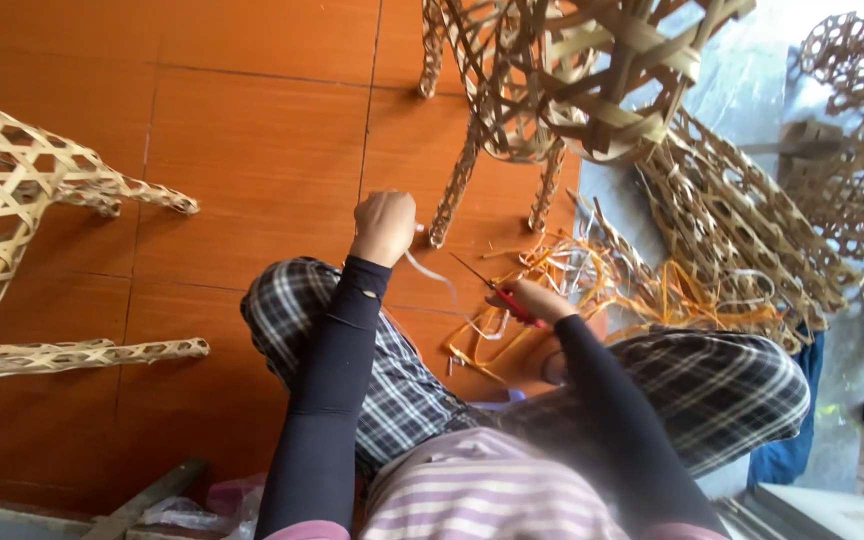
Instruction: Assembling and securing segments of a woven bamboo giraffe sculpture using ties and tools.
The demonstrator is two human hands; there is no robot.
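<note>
Closest to the camera is the person's striped shirt [482, 495], and above it the knees in checked trousers [392, 370], folded on the orange tiled floor [252, 130]. The left hand [384, 226] is raised and closed into a fist around one end of a thin pale strip [442, 282]. The strip leaves the fist on its right side and hangs in a curve down to the right, toward the other hand. The right hand [532, 300] is closed on the red handles of a pair of scissors [497, 290]; the blades point up and to the left, just beside the hanging strip. I cannot tell if the blades touch it. Next to the right hand a heap of loose yellow strips [642, 285] lies on the floor. A woven bamboo frame with legs [542, 90] stands at the top edge of the floor, and another woven piece [12, 220] lies at the left edge.
</note>
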